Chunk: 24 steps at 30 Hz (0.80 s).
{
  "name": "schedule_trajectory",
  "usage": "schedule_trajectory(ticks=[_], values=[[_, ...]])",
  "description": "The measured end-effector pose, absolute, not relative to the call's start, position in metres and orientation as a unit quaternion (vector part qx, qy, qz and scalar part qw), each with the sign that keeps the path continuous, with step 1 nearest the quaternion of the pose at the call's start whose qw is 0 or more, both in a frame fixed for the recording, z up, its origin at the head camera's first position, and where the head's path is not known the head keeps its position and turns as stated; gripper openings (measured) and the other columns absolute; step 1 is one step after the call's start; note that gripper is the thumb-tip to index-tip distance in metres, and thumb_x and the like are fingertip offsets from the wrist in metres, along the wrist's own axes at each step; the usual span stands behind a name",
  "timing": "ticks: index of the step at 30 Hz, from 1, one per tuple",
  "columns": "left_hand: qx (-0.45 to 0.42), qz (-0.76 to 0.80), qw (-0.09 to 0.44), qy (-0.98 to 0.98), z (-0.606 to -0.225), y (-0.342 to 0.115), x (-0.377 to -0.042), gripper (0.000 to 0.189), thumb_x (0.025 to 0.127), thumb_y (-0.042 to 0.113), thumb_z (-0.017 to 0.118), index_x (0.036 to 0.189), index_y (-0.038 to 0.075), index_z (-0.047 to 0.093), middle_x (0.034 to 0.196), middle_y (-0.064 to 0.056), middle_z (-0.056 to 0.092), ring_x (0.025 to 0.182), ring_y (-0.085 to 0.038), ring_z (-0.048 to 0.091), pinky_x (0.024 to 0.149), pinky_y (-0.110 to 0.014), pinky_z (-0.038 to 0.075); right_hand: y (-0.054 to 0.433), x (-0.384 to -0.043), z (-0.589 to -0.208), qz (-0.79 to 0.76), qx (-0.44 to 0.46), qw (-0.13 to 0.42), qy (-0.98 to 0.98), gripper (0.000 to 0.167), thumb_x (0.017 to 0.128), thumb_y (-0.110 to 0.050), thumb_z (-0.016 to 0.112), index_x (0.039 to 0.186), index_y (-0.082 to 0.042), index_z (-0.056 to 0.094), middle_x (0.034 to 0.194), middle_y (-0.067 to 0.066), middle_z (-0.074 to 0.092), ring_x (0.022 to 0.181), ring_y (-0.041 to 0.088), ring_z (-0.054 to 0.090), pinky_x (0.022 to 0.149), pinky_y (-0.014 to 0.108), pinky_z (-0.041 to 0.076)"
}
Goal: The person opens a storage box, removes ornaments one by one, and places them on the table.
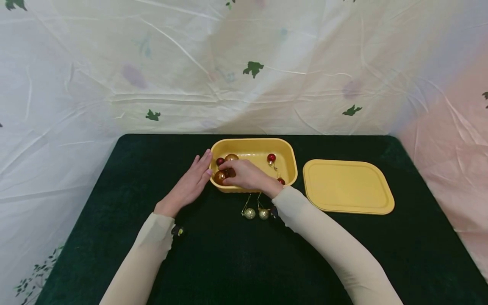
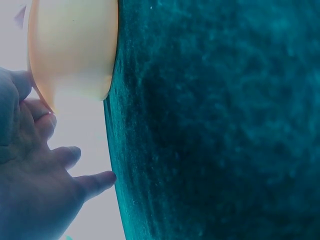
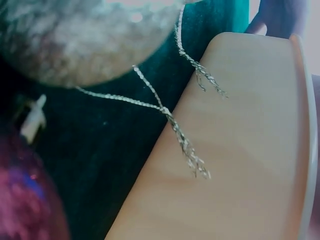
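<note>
My left hand lies with straight fingers against the left end of a yellow plastic box; in the left wrist view its fingertips are right at the box wall. Inside the box, my right hand reaches to the left end, thumb and fingers curled around a brown-amber Christmas bauble, partly hidden by them. Beside it are two more amber baubles and a small dark red bauble. Two small red baubles with gold cords lie toward the right end.
Two glittery gold baubles lie on the dark green cloth in front of the box, their cords toward it. A red bauble shows beside them in the right wrist view. The yellow lid lies flat at right, near my right sleeve.
</note>
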<state>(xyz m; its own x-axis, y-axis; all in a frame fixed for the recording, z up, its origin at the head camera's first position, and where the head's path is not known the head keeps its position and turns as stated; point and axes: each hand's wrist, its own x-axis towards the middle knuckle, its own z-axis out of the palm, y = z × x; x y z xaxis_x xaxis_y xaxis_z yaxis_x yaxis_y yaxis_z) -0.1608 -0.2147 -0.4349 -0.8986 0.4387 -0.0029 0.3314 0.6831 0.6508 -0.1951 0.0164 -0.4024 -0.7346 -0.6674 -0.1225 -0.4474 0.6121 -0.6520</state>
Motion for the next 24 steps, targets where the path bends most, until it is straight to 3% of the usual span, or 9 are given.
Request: schedule_trajectory(ticks=[10, 14, 24], values=[[0.202, 0.314, 0.08, 0.924, -0.422, -0.207, -0.154, 0.058, 0.115, 0.026, 0.033, 0.166, 0.006, 0.015, 0.174, -0.011, 0.007, 0.159, -0.033, 0.006, 0.127, -0.05, 0.006, 0.032, -0.188, -0.394, -0.356, -0.309, 0.146, 0.87, 0.04, 0.097, -0.022, 0.075, 0.134, -0.009, 0.067, 0.13, 0.004, 0.069, 0.113, 0.016, 0.064, 0.104, 0.036, 0.049], [0.206, 0.319, 0.074, 0.922, -0.423, -0.207, -0.154, 0.058, 0.114, 0.025, 0.034, 0.165, 0.004, 0.016, 0.173, -0.013, 0.008, 0.159, -0.032, 0.007, 0.127, -0.05, 0.005, 0.041, -0.182, -0.391, -0.368, -0.298, 0.131, 0.871, 0.041, 0.096, -0.021, 0.076, 0.135, -0.011, 0.068, 0.129, 0.003, 0.07, 0.109, 0.016, 0.065, 0.101, 0.036, 0.052], [0.216, 0.332, 0.065, 0.916, -0.424, -0.208, -0.155, 0.059, 0.114, 0.028, 0.034, 0.164, 0.001, 0.018, 0.173, -0.016, 0.01, 0.159, -0.033, 0.009, 0.127, -0.053, 0.005, 0.069, -0.167, -0.379, -0.454, -0.27, 0.132, 0.839, 0.043, 0.098, -0.02, 0.074, 0.139, -0.01, 0.065, 0.137, 0.007, 0.066, 0.119, 0.023, 0.065, 0.105, 0.045, 0.052]])
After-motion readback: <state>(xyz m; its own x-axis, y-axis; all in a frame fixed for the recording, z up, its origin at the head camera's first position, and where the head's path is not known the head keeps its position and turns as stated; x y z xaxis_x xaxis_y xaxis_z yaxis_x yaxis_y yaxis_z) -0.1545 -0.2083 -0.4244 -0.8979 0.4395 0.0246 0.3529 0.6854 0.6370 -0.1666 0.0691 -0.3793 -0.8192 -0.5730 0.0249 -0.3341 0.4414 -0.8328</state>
